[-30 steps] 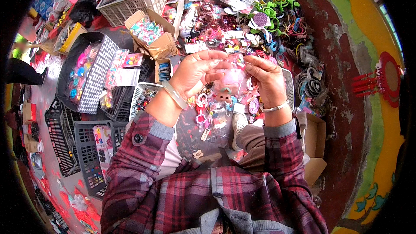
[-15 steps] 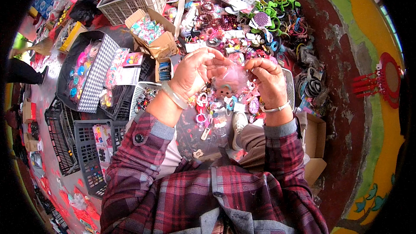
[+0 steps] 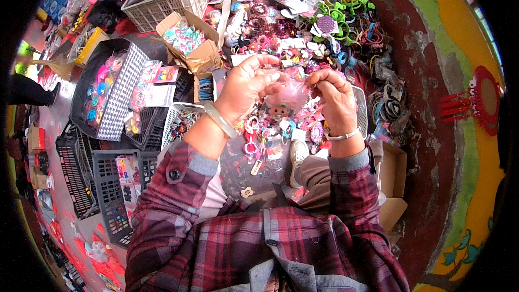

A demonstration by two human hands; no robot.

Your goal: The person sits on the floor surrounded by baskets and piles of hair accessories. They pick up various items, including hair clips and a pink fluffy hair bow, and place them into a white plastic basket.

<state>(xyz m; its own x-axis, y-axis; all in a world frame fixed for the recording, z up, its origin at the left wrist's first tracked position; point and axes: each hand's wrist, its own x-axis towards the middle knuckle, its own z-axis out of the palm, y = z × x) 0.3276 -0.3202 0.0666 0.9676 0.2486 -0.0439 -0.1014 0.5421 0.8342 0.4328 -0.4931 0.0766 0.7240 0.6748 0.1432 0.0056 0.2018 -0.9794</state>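
In front of me a clear plastic bag (image 3: 292,89) with something pink and gauzy hangs between my two hands. My left hand (image 3: 242,87) has its fingers curled and its thumb against the bag's left side. On the other side my right hand (image 3: 336,100) pinches the bag's edge between thumb and fingertips. Just below the bag is a small brown round face-shaped ornament (image 3: 279,111); whether it is part of the bagged piece I cannot tell. Under my hands lies a heap of hair ties and trinkets (image 3: 316,127), mostly pink, some on white cards.
Green headbands (image 3: 351,2) and dark hoops (image 3: 388,105) are piled beyond on the right. To the left stand an open cardboard box (image 3: 203,59) of small packets, a black tray (image 3: 89,84) and a grey plastic basket (image 3: 111,200). Another person's dark-clothed leg (image 3: 32,91) shows at far left.
My left hand has turned slightly, its thumb coming in closer to the bag. The pink piece has shifted a little between my hands; my right hand has barely moved.
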